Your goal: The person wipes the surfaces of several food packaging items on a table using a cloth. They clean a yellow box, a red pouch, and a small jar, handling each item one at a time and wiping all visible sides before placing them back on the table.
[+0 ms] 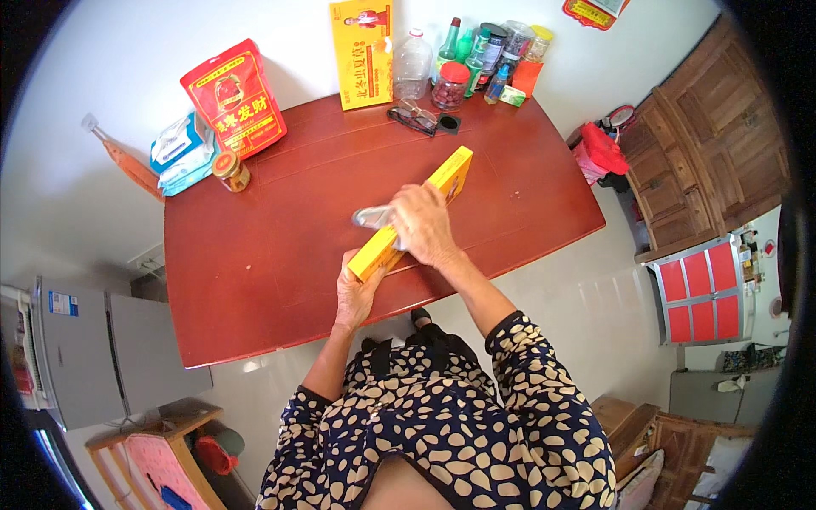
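Yellow box (371, 255) is held over the red table (246, 255), its midsection obscured.
Left hand (357, 291) grips the near end, fingers partly hidden; right hand (422, 223) clasps a pale cloth (371, 217) against it, cloth's extent under the palm indeterminable.

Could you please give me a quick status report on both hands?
Left hand: grips box, near end. Right hand: holds pale cloth against box. Glasses lie beyond, apart from box.
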Available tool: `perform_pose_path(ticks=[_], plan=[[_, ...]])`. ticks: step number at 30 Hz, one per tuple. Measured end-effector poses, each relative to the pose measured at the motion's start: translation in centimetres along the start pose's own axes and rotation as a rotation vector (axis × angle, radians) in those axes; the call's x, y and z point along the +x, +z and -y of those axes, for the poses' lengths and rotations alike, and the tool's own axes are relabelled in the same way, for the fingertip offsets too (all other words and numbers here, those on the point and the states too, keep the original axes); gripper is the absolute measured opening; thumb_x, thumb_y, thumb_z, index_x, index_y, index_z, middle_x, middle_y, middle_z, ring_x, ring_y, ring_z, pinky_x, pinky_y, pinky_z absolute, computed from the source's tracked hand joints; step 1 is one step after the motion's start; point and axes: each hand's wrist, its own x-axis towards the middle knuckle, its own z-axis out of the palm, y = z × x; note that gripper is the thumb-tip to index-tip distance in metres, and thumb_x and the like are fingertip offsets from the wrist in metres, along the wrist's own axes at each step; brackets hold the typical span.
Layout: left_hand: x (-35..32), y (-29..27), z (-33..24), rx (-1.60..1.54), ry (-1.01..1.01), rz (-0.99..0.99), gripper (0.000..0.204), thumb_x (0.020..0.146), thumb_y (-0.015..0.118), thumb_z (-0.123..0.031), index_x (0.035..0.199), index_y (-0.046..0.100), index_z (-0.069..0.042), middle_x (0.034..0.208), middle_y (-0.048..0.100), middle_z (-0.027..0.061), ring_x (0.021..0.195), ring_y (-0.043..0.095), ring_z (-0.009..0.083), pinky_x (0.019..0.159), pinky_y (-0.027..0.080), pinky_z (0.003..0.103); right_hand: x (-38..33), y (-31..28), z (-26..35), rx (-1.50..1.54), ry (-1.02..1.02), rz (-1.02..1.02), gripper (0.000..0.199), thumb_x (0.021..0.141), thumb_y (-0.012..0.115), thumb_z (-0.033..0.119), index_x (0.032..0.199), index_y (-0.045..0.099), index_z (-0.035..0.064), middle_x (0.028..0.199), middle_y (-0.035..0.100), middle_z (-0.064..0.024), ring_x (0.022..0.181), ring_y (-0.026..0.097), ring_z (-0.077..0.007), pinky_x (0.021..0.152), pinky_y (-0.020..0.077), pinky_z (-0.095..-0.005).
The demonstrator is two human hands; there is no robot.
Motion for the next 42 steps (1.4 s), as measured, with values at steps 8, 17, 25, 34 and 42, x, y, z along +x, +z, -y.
perform_pose_path(ticks=[8, 17, 25, 34, 42], plan=[[-0.8, 0.6, -0.9, 0.255, 0.079, -0.005, 0.037, 0.085, 0.064, 0.006, 0.117, 0.049, -0.004, 0.109, 0.058, 0.0041, 0.102, 0.054, 0.0105, 0.091, 0.046, 0.027, 1.6, -1.6, -12.6, -0.226, 0.220, -0.150, 0.013, 0.088, 0.056, 0.023, 0.090, 0.056, 0.0097, 0.095, 0.059, -0.0129, 0.107, 0.055, -0.0312, 0.087, 0.0408, -0.0509], [3.6, 5.0, -9.3, 1.298, 0.355, -0.024, 0.072, 0.070, 0.079, -0.033, 0.125, 0.046, 0.001, 0.111, 0.061, 0.0177, 0.100, 0.061, 0.0314, 0.086, 0.049, 0.043, 1.1, -1.3, -15.0, 0.212, 0.500, -0.164, 0.020, 0.095, 0.044, 0.025, 0.096, 0.053, 0.0069, 0.093, 0.057, -0.0210, 0.087, 0.057, -0.0429, 0.074, 0.0454, -0.0518], [11.4, 16.3, -4.0, 1.563, 0.084, 0.091, 0.054, 0.071, 0.077, -0.037, 0.107, 0.053, -0.004, 0.092, 0.063, 0.0145, 0.080, 0.066, 0.0333, 0.063, 0.054, 0.043, 0.5, -1.0, -15.9, 0.470, 0.493, -0.202, 0.024, 0.094, 0.044, 0.022, 0.098, 0.058, 0.0031, 0.091, 0.061, -0.0192, 0.083, 0.060, -0.0365, 0.073, 0.0464, -0.0449], [10.6, 14.8, -8.5, 1.393, 0.109, -0.130, 0.039, 0.072, 0.076, -0.041, 0.090, 0.060, -0.010, 0.074, 0.067, 0.0112, 0.069, 0.065, 0.0347, 0.062, 0.051, 0.044, -0.1, 0.3, -15.5, 1.201, 0.936, -0.063, 0.035, 0.098, 0.042, 0.027, 0.099, 0.060, -0.0025, 0.083, 0.063, -0.0097, 0.078, 0.059, -0.0201, 0.069, 0.0460, -0.0358], [8.3, 14.2, -12.6, 1.064, 0.040, -0.304, 0.034, 0.073, 0.077, -0.029, 0.099, 0.066, -0.009, 0.082, 0.069, 0.0127, 0.075, 0.068, 0.0275, 0.068, 0.052, 0.037, 5.6, -7.0, -6.3, 0.705, 0.087, -0.434, 0.028, 0.085, 0.058, 0.012, 0.112, 0.055, 0.0045, 0.107, 0.060, -0.0160, 0.100, 0.058, -0.0344, 0.089, 0.0452, -0.0450]])
